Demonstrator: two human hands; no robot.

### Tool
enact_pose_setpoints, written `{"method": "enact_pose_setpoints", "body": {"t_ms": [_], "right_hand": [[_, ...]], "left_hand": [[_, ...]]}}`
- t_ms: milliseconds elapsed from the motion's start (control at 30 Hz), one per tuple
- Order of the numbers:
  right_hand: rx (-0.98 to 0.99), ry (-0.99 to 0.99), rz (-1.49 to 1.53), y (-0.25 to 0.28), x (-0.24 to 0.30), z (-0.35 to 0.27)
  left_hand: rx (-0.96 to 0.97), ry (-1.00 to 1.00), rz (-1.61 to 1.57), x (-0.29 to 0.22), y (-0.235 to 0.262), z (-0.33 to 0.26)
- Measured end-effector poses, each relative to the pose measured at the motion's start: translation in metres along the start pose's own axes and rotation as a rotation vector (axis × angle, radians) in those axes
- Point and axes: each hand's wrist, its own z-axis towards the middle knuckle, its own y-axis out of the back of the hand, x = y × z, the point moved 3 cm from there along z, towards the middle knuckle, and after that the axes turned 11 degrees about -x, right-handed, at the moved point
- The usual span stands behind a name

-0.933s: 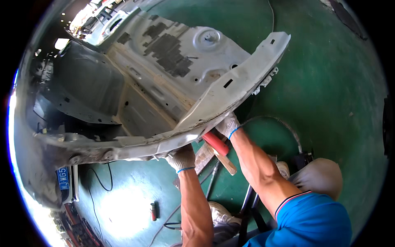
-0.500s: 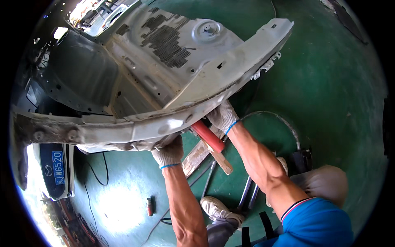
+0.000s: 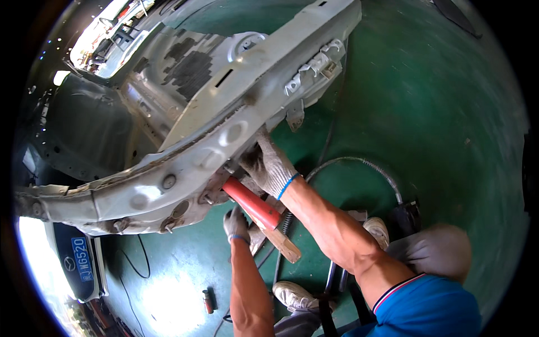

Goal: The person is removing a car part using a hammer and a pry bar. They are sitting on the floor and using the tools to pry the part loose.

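A stripped grey car body shell (image 3: 185, 168) fills the upper left, its long front beam running diagonally. My right hand (image 3: 270, 167), in a knit work glove, presses up under the beam and grips a hammer (image 3: 259, 212) close to its head. The hammer's handle is red with a bare wooden end pointing down to the right. My left hand (image 3: 236, 223), also gloved, hangs just below the beam beside the red handle, fingers raised and loosely spread, holding nothing I can see. The hammer's head is hidden behind the beam and my right hand.
The floor (image 3: 426, 101) is painted green. A grey hose (image 3: 359, 162) curves across it to a dark fitting (image 3: 405, 212). My shoes (image 3: 295, 295) are below. A small red tool (image 3: 208, 300) and black cable (image 3: 135, 264) lie lower left, near a parked car's nose (image 3: 78, 261).
My left hand has come off the beam's lower edge and dropped beneath it, next to the handle. My right hand stays under the beam with the hammer. The view has shifted closer.
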Motion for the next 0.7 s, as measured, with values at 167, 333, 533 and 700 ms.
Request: {"method": "enact_pose_setpoints", "body": {"t_ms": [167,333,533,700], "right_hand": [[-0.054,-0.039,-0.04,-0.002,-0.006,-0.007],[-0.058,0.0,-0.108,0.015,0.006,-0.011],[-0.055,-0.009,-0.113,0.009,-0.001,-0.018],[-0.019,0.051,-0.165,0.017,0.003,-0.01]], "left_hand": [[0.121,-0.558,0.6,-0.027,-0.093,0.004],[0.262,-0.609,0.757,-0.019,-0.13,0.006],[0.34,-0.616,0.793,-0.018,-0.099,0.021],[0.481,-0.543,0.745,-0.014,-0.068,0.022]]}}
